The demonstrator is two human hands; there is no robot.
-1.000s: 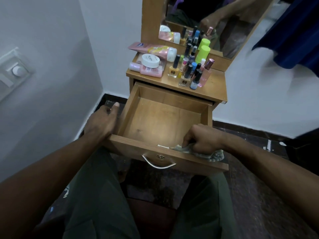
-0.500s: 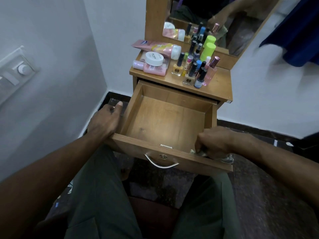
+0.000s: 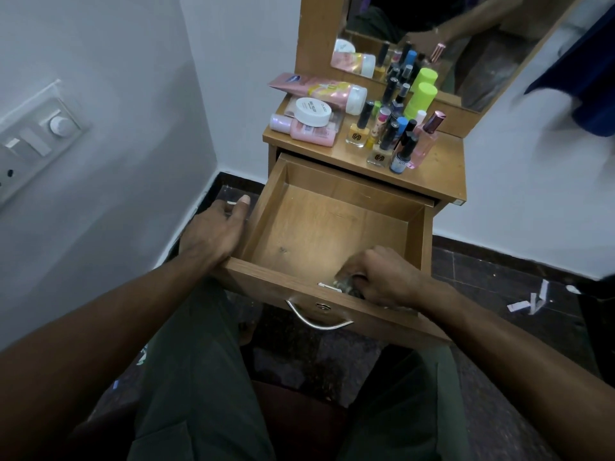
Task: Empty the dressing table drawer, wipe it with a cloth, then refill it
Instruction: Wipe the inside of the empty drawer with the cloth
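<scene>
The wooden drawer (image 3: 319,224) of the dressing table is pulled out and has nothing loose inside. My right hand (image 3: 382,277) is shut on a crumpled greyish cloth (image 3: 347,286) pressed into the drawer's front right corner, against the inside of the front panel. My left hand (image 3: 216,232) grips the outside of the drawer's left wall near the front corner. On the table top (image 3: 439,174) stand the removed cosmetics: pink tubes (image 3: 319,89), a white jar (image 3: 312,111), several nail polish bottles (image 3: 392,134) and a green can (image 3: 421,99).
A mirror (image 3: 432,38) rises behind the cosmetics. A white wall with a switch panel (image 3: 36,134) is close on the left. My knees in dark trousers sit under the drawer's metal handle (image 3: 316,319). Paper scraps (image 3: 529,302) lie on the dark floor at right.
My right hand with the cloth has moved from the top edge of the drawer's front panel down inside the drawer, shifting left along the front. My left hand stays on the left wall.
</scene>
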